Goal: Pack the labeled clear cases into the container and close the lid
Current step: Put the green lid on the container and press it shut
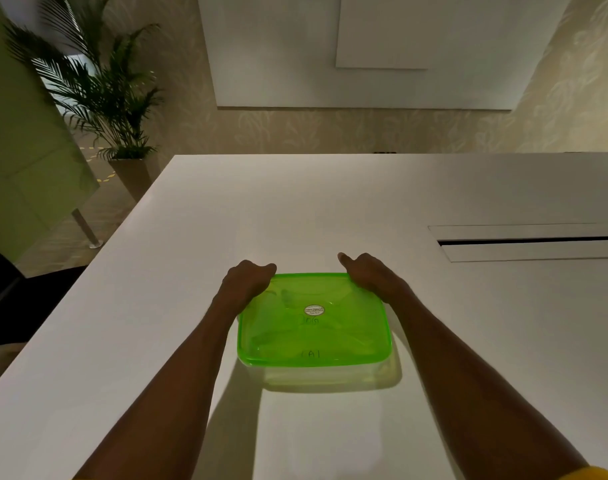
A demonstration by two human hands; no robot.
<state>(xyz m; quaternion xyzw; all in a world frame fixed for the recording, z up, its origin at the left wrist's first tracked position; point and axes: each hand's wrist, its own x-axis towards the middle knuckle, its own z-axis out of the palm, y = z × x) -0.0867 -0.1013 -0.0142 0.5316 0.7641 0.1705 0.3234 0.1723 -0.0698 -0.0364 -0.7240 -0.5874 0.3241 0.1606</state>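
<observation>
Pressing the green lid (pixel 313 320) onto the container (pixel 330 375) — both hands clenched: left hand (pixel 248 278), right hand (pixel 371 275).

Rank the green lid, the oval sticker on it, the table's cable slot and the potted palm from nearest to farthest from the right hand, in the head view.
1. Green lid: under the right hand, touching at the far right corner.
2. Oval sticker: lid centre, to its left.
3. Cable slot: on the table, far right.
4. Potted palm: on the floor, far left.

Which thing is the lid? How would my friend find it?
Look at the big white table, near its front edge between the person's two arms. The lid sits on a clear container, both hands on its far corners. It is the only bright green thing there.
</observation>
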